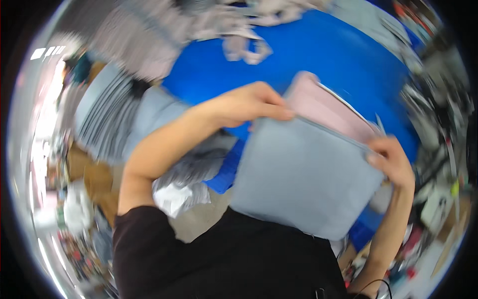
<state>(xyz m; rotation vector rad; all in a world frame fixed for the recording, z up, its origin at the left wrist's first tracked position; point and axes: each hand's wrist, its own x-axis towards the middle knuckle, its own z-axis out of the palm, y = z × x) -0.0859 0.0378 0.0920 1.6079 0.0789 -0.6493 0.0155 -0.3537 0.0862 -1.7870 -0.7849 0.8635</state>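
A flat grey-blue fabric pouch (306, 177), shaped like a laptop sleeve, hangs in front of my chest. Its upper edge slopes down toward the right. My left hand (254, 104) pinches that edge near the left corner, thumb and fingers closed. At the right corner my right hand (393, 157) grips the same edge, slightly blurred. Behind the pouch rises a pink fabric panel (328, 107) with a pale strip along its far edge. The pouch hides the panel's lower part, so I cannot tell whether the two are joined.
Beyond my hands lies a blue tabletop (358, 60). Pink cut pieces (246, 47) rest at its far edge, near blurred pink stacks (134, 40). Grey stacked pieces (107, 114) stand at the left. A white plastic bag (174, 199) is below them. Blurred clutter fills the right side.
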